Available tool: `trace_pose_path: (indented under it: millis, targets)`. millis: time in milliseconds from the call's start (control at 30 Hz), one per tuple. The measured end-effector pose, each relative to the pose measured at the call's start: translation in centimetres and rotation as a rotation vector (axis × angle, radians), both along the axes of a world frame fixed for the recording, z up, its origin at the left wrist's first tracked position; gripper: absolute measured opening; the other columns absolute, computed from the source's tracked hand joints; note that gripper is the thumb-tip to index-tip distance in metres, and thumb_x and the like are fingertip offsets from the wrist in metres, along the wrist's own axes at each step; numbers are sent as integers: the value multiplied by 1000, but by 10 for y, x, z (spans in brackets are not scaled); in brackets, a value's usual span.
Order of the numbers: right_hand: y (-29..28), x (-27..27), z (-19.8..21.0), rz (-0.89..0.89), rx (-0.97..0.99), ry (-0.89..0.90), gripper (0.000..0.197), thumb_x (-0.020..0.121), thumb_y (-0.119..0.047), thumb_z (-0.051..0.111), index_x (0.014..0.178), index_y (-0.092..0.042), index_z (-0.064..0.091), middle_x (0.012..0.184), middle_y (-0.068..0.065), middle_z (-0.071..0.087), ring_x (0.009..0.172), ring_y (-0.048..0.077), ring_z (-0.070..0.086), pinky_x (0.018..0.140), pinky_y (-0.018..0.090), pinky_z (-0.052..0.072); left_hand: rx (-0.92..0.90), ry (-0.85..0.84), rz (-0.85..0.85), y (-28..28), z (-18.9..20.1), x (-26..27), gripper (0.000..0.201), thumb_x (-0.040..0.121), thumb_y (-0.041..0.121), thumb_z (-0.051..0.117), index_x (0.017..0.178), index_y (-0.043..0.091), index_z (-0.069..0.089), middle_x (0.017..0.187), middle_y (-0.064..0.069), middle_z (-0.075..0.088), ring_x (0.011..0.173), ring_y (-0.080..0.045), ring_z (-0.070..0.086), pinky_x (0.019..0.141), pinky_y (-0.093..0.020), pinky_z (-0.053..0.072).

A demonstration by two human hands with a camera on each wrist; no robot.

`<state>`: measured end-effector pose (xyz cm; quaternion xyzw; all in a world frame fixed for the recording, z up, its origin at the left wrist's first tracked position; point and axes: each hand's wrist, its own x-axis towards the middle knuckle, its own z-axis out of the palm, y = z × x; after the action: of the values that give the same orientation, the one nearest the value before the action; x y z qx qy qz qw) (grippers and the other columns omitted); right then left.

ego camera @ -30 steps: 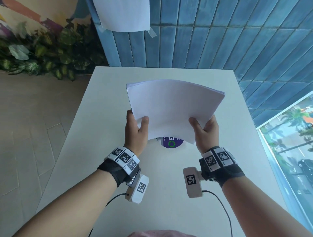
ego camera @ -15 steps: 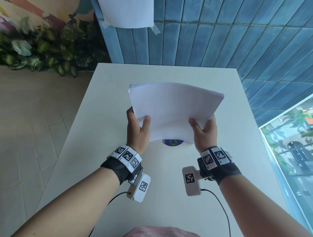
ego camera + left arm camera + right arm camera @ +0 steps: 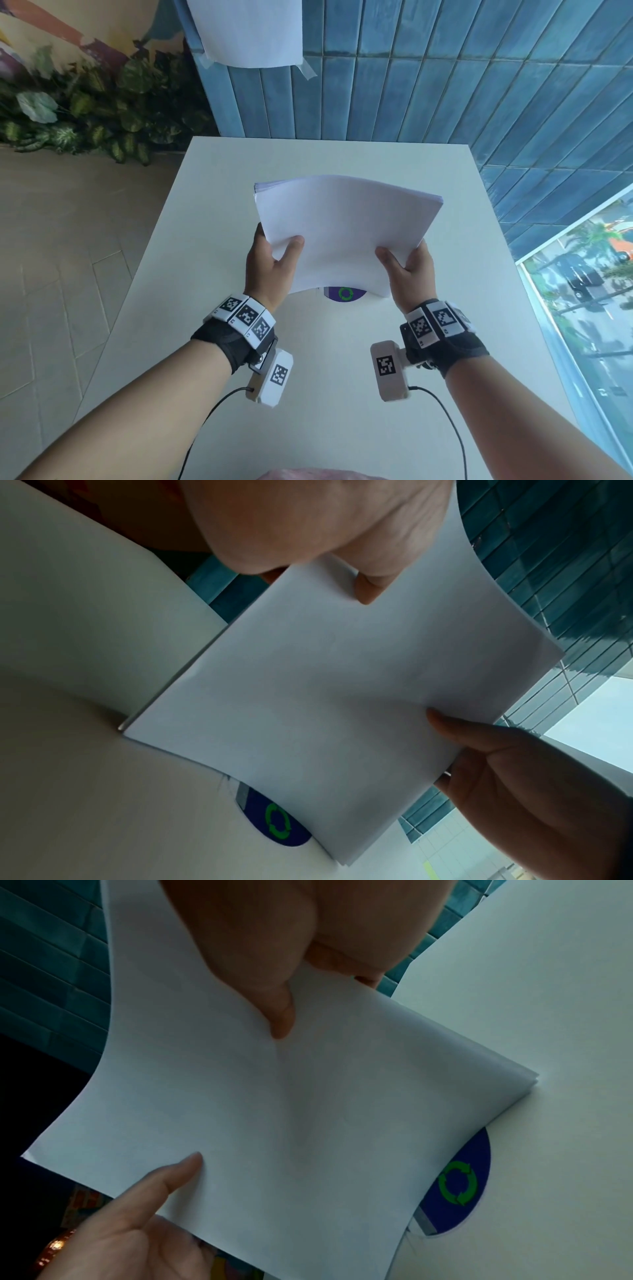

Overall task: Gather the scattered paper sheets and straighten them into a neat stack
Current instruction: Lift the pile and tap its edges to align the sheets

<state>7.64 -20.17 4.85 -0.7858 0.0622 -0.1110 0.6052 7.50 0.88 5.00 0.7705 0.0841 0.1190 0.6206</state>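
A stack of plain white paper sheets (image 3: 346,233) is held up over the middle of a white rectangular table (image 3: 191,240), gripped at its two near corners and bowing upward between them. The left hand (image 3: 270,270) pinches the left near corner, thumb lying on top of the sheets and the fingers tucked beneath; the right hand (image 3: 409,274) does the same on the right near corner. In the head view the far edge of the stack shows several sheet edges slightly fanned at the far left corner, and the stack's near edge hides most of a round dark-blue sticker with a green recycling arrow ring (image 3: 344,294) on the tabletop. The left wrist view shows what the head view cannot: the stack's lower corner comes down to the table surface, with the sticker (image 3: 277,823) peeking out just beside that edge. The right wrist view shows the right thumb pressing a crease-like dip into the top sheet (image 3: 274,1110), the layered sheet edges at the corner near the table, and the sticker (image 3: 459,1183) partly covered by the paper. Behind the table stands a blue tiled wall (image 3: 445,85) with a white sheet taped to it (image 3: 246,31), and green foliage (image 3: 85,102) lies to the left.
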Motion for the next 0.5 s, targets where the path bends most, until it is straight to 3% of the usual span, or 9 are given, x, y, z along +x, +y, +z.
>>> trace_pose_path:
  millis: [100, 200, 400, 500]
  targets:
    - [0, 0, 2, 2, 16, 15, 29, 84, 1, 61, 110, -8, 55, 100, 4, 61, 86, 0, 56, 65, 1, 40, -11, -2, 38, -3, 2, 2, 38, 77, 25, 64, 112, 14, 55, 106, 3, 67, 95, -2, 64, 82, -17, 48]
    - [0, 0, 3, 5, 3, 13, 27, 84, -1, 61, 110, -6, 55, 98, 5, 62, 83, 4, 57, 63, 2, 40, -26, -6, 36, -6, 5, 1, 34, 78, 20, 66, 109, 20, 54, 100, 13, 67, 90, 3, 64, 81, -18, 49]
    - [2, 4, 11, -2, -16, -55, 26, 84, 1, 61, 109, -4, 55, 90, -2, 59, 76, -15, 55, 64, 2, 39, -4, -76, 35, -7, 12, 3, 39, 85, 8, 69, 118, 18, 51, 105, 17, 65, 95, 5, 64, 87, -19, 49]
    - [0, 4, 14, -18, 3, -82, 30, 83, 1, 62, 111, -8, 54, 93, -11, 59, 80, -16, 55, 67, 1, 39, 23, -113, 23, -3, 15, 5, 42, 83, 8, 71, 120, 14, 52, 106, 15, 66, 94, 8, 63, 84, -12, 48]
